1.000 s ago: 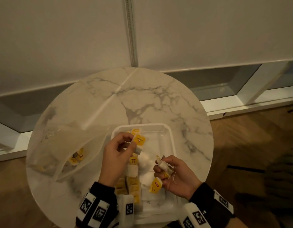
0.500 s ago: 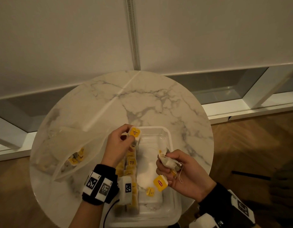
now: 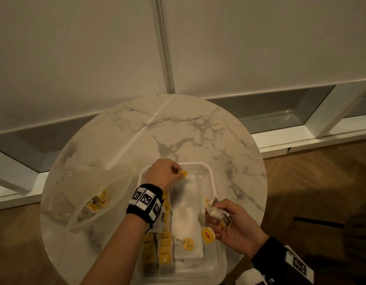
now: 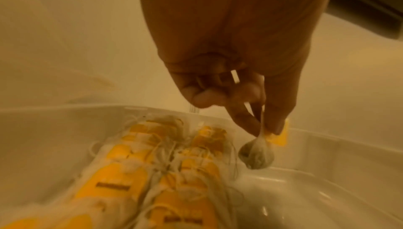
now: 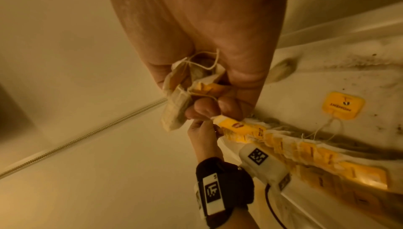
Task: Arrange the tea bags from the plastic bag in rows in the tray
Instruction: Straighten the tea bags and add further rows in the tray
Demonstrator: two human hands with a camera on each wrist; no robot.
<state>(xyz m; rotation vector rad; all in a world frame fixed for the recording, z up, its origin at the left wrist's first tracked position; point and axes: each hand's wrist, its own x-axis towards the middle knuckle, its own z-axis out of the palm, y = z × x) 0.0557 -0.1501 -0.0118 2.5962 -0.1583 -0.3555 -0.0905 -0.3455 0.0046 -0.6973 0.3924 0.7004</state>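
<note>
A clear plastic tray (image 3: 209,171) sits at the near middle of the round table. Two rows of yellow-tagged tea bags (image 3: 164,241) fill its left side, also seen in the left wrist view (image 4: 152,172). My left hand (image 3: 179,174) is over the tray's far end and pinches one tea bag (image 4: 256,157) with its yellow tag (image 3: 183,173); the bag hangs just above the tray floor. My right hand (image 3: 218,221) grips a bunch of tea bags (image 5: 176,101) over the tray's right edge, with yellow tags (image 3: 207,235) dangling. The plastic bag (image 3: 91,182) lies to the left with a few tea bags (image 3: 95,202) inside.
The marble table (image 3: 188,130) stands against a white wall with a low window sill behind it. A loose yellow tag on a string (image 5: 343,105) lies on the white paper in the tray's right half. Wooden floor surrounds the table.
My left hand has carried its tea bag from the tray's middle to the far end and lowered it. My right hand has drifted right, keeping its bunch.
</note>
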